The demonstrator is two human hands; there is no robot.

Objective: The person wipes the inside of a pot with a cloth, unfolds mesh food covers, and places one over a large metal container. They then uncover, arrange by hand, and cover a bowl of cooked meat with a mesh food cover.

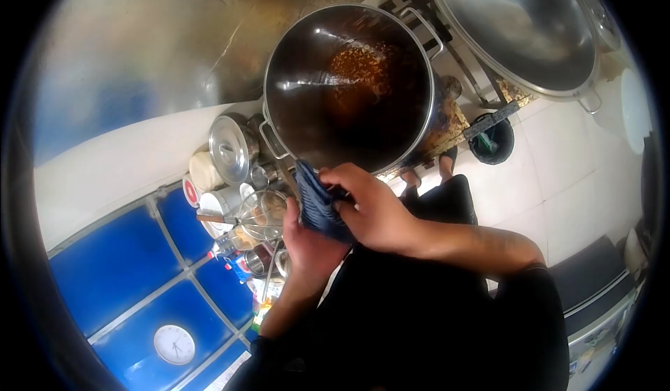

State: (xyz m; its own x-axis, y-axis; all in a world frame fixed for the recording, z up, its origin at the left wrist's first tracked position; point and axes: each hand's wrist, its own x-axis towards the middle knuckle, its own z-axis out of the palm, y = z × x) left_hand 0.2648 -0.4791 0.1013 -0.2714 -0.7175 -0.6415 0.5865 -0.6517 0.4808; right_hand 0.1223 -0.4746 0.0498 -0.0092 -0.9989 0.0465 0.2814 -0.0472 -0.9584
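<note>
My two hands hold a dark blue folded cloth (317, 206) in front of me, close to the near rim of a large steel pot (271, 91). The left hand (310, 248) supports the cloth from below, its thumb raised along the side. From the right, my right hand (373, 209) pinches the cloth, with the fingers bent over it. The cloth's upper tip comes close to the pot's near-left handle (273, 140); whether they touch I cannot tell. Dark brown liquid with reddish-orange bits (359, 66) lies in the pot.
A large steel wok (523, 28) is at upper right, beside the burner grate (426, 14). Lidded containers (230, 150), a strainer (262, 213) and bottles (234, 244) crowd the left. A black bucket (490, 140) stands on the tiled floor. A round dial (174, 344) hangs on blue panels.
</note>
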